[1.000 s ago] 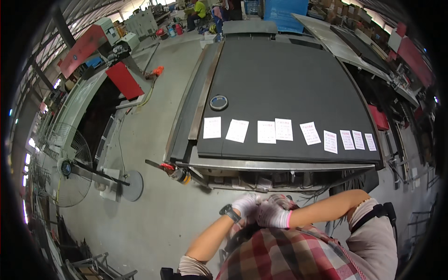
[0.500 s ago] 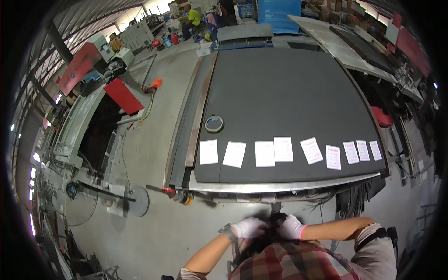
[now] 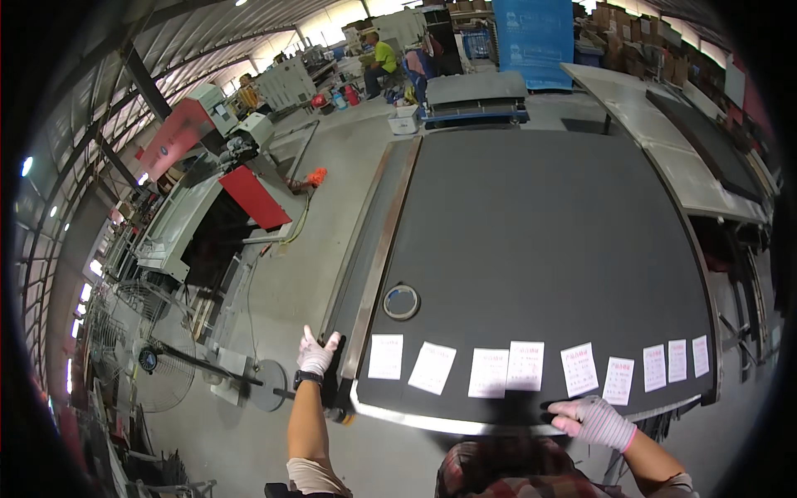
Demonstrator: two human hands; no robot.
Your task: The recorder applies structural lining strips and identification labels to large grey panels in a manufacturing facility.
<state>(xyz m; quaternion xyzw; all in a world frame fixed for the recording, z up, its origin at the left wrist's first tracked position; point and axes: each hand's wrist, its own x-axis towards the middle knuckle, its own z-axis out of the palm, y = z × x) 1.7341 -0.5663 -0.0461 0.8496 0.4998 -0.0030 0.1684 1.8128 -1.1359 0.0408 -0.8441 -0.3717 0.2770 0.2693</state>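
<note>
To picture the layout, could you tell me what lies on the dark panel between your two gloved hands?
In the head view, white paper sheets lie in a row on the dark panel between the left hand and right hand.

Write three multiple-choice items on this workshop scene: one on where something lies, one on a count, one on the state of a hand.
1. Where does the round ring-shaped roll of tape lie?
A. on the concrete floor
B. on the large dark grey table, above the leftmost paper
C. in the left hand

2. How many white paper slips lie in the row along the near edge?
A. four
B. nine
C. fifteen

3. What is the gloved right hand doing?
A. resting on the table's near edge
B. gripping a hammer
C. raised overhead

Answers: 1 B, the ring sits on the dark top beyond the first slip. 2 B, nine slips show in the row. 3 A, its fingers lie flat on the edge; the gloved left hand is at the table's left corner.
</note>
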